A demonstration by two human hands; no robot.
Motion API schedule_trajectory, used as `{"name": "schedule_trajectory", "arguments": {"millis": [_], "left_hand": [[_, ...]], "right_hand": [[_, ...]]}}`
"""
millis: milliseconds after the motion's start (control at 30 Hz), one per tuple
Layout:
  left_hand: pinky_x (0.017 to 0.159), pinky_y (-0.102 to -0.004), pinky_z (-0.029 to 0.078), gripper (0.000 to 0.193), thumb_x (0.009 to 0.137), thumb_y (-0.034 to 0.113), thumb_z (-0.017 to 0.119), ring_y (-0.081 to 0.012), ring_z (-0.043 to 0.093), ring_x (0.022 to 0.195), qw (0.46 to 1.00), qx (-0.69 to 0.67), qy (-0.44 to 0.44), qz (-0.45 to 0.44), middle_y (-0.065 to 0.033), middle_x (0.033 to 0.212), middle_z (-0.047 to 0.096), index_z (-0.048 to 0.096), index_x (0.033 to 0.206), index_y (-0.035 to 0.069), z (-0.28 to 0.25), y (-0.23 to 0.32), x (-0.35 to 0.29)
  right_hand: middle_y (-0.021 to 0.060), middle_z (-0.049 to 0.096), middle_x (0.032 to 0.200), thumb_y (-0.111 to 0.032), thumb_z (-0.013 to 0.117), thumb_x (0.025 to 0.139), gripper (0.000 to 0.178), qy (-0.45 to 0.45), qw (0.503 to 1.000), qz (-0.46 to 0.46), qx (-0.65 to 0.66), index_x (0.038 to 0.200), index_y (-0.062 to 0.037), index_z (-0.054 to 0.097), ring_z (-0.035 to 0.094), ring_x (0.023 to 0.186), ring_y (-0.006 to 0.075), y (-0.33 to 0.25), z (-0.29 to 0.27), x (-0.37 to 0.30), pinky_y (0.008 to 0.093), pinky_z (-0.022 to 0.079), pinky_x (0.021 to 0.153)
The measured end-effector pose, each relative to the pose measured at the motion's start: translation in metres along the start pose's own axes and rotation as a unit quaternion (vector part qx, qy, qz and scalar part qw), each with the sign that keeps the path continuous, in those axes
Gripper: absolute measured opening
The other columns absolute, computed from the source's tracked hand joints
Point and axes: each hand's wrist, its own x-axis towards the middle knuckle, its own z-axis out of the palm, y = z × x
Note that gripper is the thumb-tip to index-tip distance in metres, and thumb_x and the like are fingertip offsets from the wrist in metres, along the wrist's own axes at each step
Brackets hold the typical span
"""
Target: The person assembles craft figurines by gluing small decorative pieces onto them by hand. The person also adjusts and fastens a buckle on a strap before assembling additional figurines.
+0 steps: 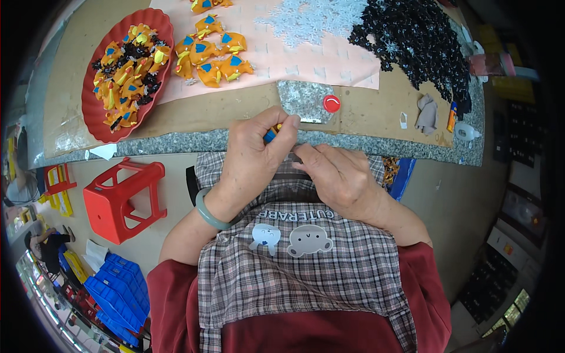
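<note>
Above lettered apron, left hand pinching figurine, right hand near

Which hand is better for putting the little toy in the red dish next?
Probably the left hand: it holds the toy, whose blue and yellow bits peek out, and it's nearer the dish. The right hand is farther from it.

The head view looks steeply down from the person's head, past the apron toward the table at the far side. It sits near the left hand and right hand; its wide fisheye bends the table's edge and takes in floor left and right.
</note>
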Motion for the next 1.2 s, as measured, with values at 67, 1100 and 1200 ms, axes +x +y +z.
{"name": "schedule_trajectory", "arguments": {"millis": [67,1100,1200], "left_hand": [[0.051,-0.0237,0.032,0.028,0.095,0.019,0.059,-0.0033,0.036,0.06,1.0,0.007,0.016,0.002,0.0033,0.059,0.045,0.056,0.074,0.0,0.002,0.0,0.0],[0.097,-0.0448,0.039,0.024,0.082,0.011,0.066,-0.0337,0.05,0.113,0.739,0.562,0.17,0.332,-0.0116,0.119,0.056,0.064,0.105,0.006,-0.123,0.025,0.05],[0.1,-0.0458,0.037,0.028,0.078,0.012,0.068,-0.0346,0.047,0.118,0.777,0.543,0.045,0.316,-0.011,0.121,0.056,0.065,0.106,0.008,-0.101,0.018,0.043]], "right_hand": [[0.0068,0.054,0.071,-0.011,0.066,0.083,0.022,0.014,1.0,-0.004,-0.003,0.1,0.0016,0.059,0.06,0.056,0.0188,0.001,0.004,0.0,0.03,0.049,0.046],[0.0108,0.064,0.08,0.0,0.065,0.085,0.017,0.094,0.981,0.172,0.001,0.102,-0.0002,0.065,0.064,0.065,0.0216,0.074,-0.048,-0.014,0.0283,0.051,0.058],[0.0143,0.065,0.085,-0.001,0.065,0.084,0.016,0.124,0.976,0.175,0.045,0.1,0.0,0.065,0.065,0.07,0.03,0.085,-0.041,-0.009,0.0333,0.051,0.059]]}}
